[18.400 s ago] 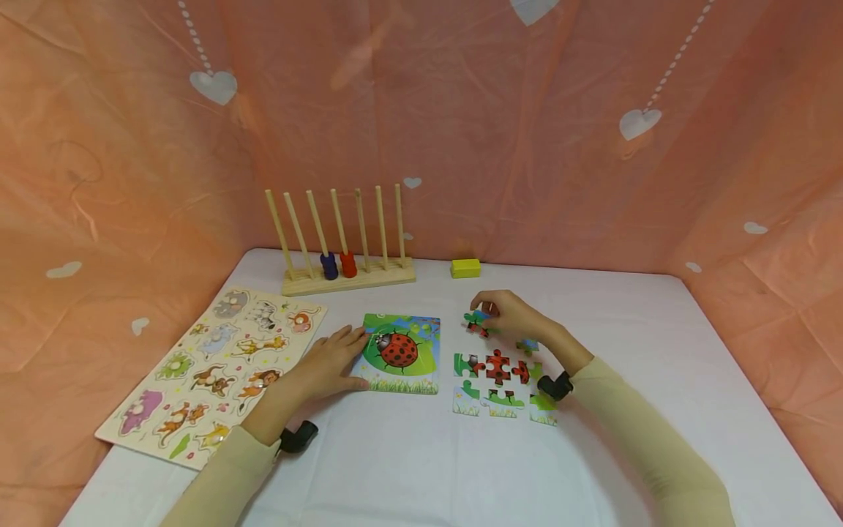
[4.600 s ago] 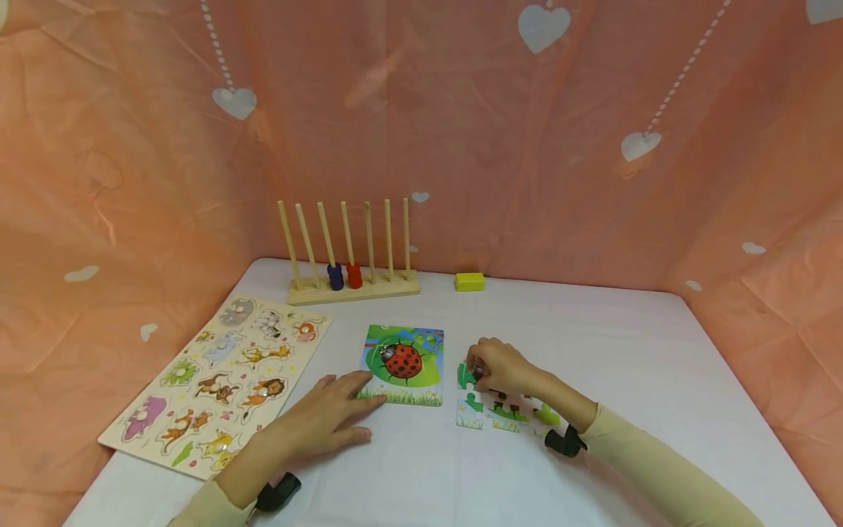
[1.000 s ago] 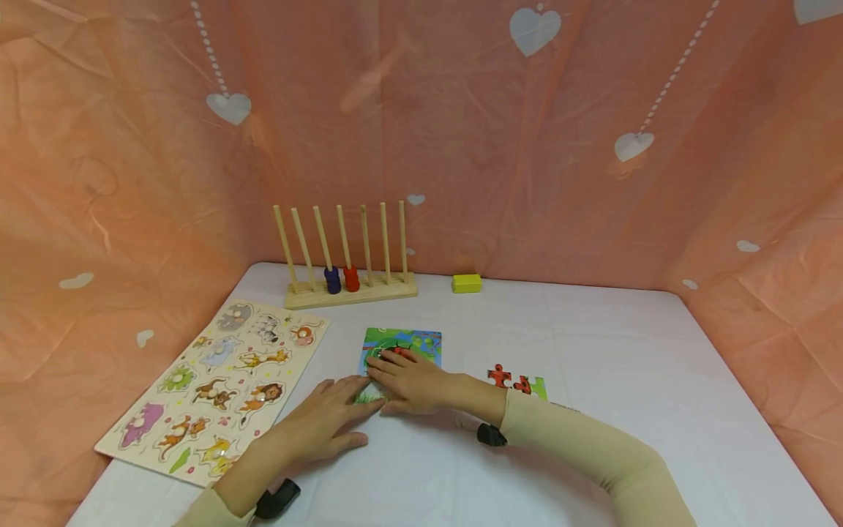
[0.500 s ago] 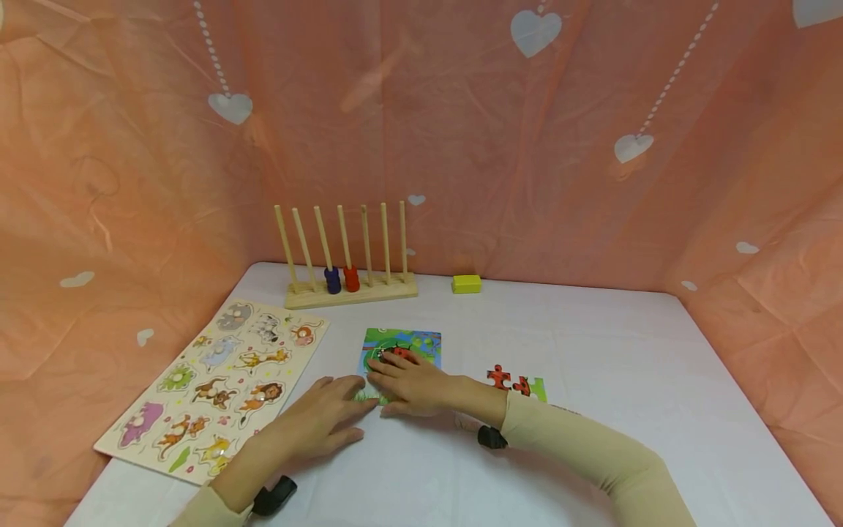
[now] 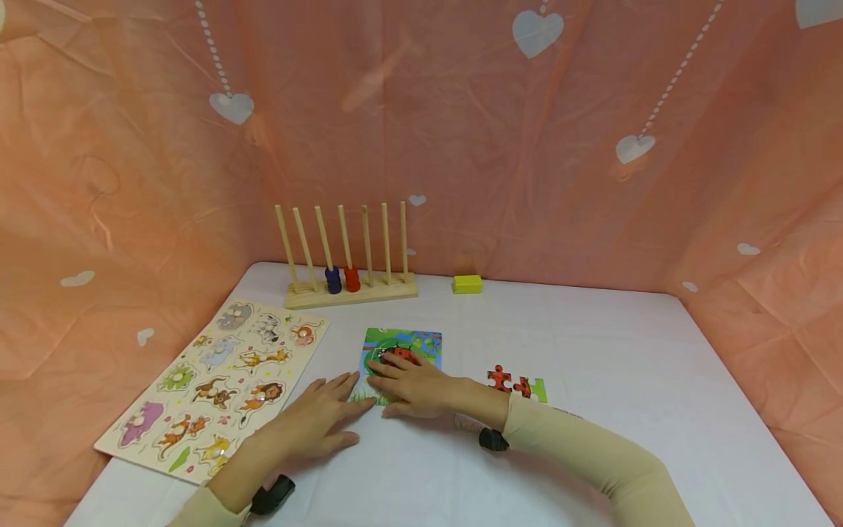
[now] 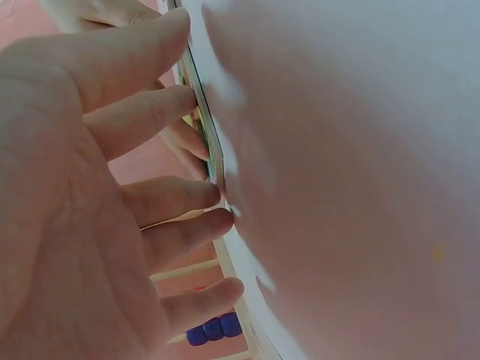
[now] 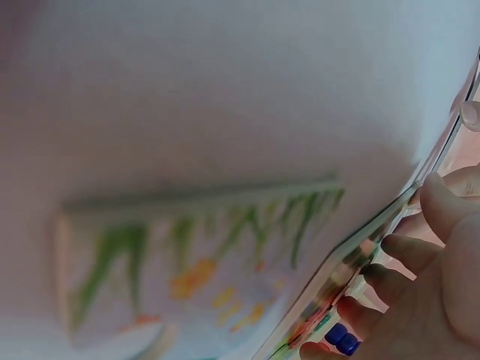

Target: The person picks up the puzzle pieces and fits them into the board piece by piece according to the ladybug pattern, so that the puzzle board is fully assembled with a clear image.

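A square ladybug puzzle board (image 5: 421, 341) lies mid-table, partly covered by my right hand (image 5: 418, 388). That hand rests on its lower part, fingers extended and slightly spread. My left hand (image 5: 309, 424) is beside the board's near-left corner, fingers relaxed; whether its fingertips touch the board is unclear. Right of the board lie a red puzzle piece (image 5: 498, 378) and a red-and-green piece (image 5: 522, 386). My right forearm hides most of the pieces nearer me. In the right wrist view, a puzzle piece with grass and orange flowers (image 7: 202, 262) shows close up on the tablecloth.
A wooden animal peg puzzle (image 5: 217, 384) lies at the left. Behind it stands a wooden peg rack (image 5: 382, 293) with blue beads (image 5: 333, 280) and red beads (image 5: 352, 279). A yellow block (image 5: 467, 285) sits at the back. Orange cloth (image 5: 566, 183) encloses the table.
My right hand has moved left from the loose pieces onto the board, where it stays over the last second. A left-hand piece beside the board is gone from its spot. My left hand drew back slightly.
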Action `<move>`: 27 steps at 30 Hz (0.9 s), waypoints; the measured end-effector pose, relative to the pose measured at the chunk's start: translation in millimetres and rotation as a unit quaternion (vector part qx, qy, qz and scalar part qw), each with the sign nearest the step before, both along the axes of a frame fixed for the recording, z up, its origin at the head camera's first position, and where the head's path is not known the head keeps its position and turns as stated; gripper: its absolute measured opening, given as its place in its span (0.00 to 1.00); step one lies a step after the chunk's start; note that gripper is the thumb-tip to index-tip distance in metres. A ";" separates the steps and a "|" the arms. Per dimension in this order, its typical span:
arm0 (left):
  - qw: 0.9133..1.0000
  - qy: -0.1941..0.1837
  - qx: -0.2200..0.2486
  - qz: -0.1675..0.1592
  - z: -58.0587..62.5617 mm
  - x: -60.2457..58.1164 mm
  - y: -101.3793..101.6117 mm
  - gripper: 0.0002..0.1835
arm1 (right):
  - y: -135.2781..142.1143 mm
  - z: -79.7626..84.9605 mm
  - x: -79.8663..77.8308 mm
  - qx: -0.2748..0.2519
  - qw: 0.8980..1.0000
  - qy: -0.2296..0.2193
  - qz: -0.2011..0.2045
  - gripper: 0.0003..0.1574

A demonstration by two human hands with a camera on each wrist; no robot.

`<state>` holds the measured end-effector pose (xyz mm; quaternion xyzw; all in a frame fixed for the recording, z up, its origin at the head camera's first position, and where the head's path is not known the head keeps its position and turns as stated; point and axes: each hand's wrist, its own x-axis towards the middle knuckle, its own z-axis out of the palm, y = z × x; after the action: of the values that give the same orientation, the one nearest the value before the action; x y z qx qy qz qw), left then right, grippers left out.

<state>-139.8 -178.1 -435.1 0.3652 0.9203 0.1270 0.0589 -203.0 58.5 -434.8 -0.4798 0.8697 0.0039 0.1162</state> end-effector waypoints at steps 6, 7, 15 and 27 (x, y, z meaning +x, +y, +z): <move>1.000 0.006 -0.003 -0.004 -1.1 -0.9 -0.4 0.28 | 1.2 -3.2 -0.9 -0.003 1.000 -0.011 -0.005 0.39; 1.000 0.007 -0.003 -0.005 -1.3 -1.0 -0.5 0.28 | 1.4 -3.3 -1.3 -0.005 1.000 -0.013 -0.005 0.39; 1.000 0.012 0.000 -0.007 -0.7 -1.4 -0.6 0.28 | 1.7 -0.2 -3.1 -0.016 1.000 -0.020 -0.002 0.39; 1.000 0.007 0.008 -0.004 -1.7 -2.4 -0.2 0.27 | 18.8 5.8 -8.3 -0.052 0.995 -0.080 -0.012 0.41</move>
<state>-142.3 -178.2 -436.8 0.3698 0.9183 0.1319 0.0503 -211.3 77.3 -429.0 -0.4733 0.8623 -0.0810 0.1609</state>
